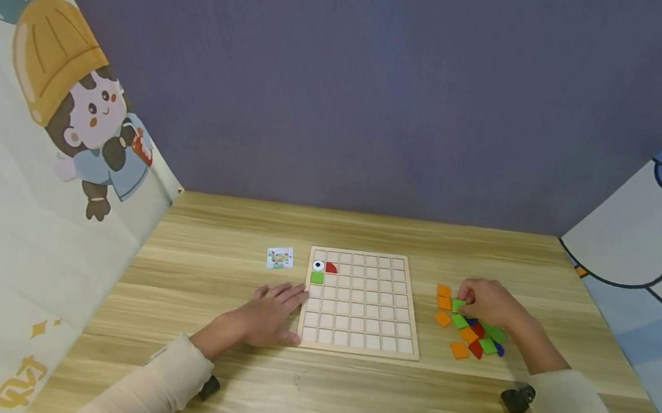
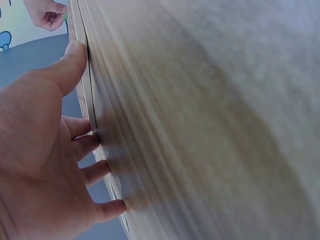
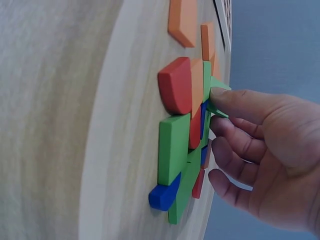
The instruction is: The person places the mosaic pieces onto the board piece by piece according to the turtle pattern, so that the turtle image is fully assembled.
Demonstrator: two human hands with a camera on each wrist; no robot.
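A wooden grid board (image 1: pixel 360 309) lies mid-table. In its upper left cells sit a white tile with a black eye dot (image 1: pixel 318 265), a red quarter-round piece (image 1: pixel 332 268) and a green square (image 1: pixel 317 278). My left hand (image 1: pixel 269 314) rests along the board's left edge, fingers stretched out and fingertips at the frame. Over the loose coloured pieces to the right, my right hand (image 1: pixel 489 302) pinches a green tile (image 3: pixel 219 85) between thumb and fingers. Green, orange, red and blue pieces lie beneath and beside it, including a red piece (image 3: pixel 175 86).
A small printed picture card (image 1: pixel 280 257) lies left of the board's top corner. Orange tiles (image 1: pixel 443 319) lie between board and pile. A black device (image 1: pixel 517 399) sits at the right wrist. A dark panel (image 1: pixel 381 102) stands behind the table, with printed sheets on both sides.
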